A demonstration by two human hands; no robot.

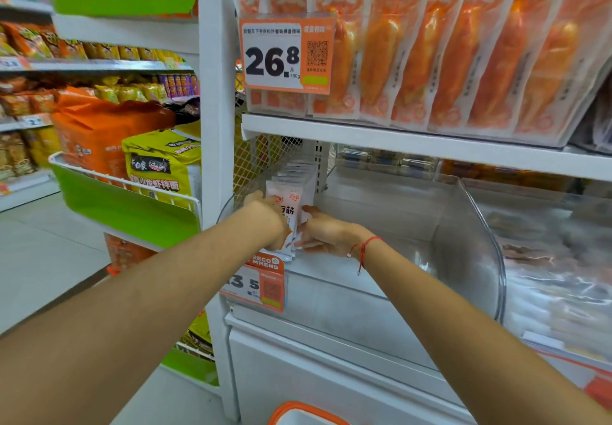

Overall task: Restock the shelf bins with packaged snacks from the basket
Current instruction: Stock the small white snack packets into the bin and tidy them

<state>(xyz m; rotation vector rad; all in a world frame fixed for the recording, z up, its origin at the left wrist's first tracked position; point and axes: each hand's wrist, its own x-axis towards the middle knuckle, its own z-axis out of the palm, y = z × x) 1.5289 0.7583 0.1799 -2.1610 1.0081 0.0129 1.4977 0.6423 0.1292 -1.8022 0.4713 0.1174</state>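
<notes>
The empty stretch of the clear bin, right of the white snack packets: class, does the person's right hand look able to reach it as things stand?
Probably yes. The right hand is already inside the clear plastic bin, against the white snack packets, and the bin floor beside it shows nothing in the way.

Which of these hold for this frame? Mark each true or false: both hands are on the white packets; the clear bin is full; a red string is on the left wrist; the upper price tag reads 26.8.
1. Both the left hand and right hand are on the white packets: true.
2. The clear bin is full: false, mostly empty.
3. The red string is on the left wrist: false, right wrist.
4. The upper price tag reads 26.8: true.
</notes>
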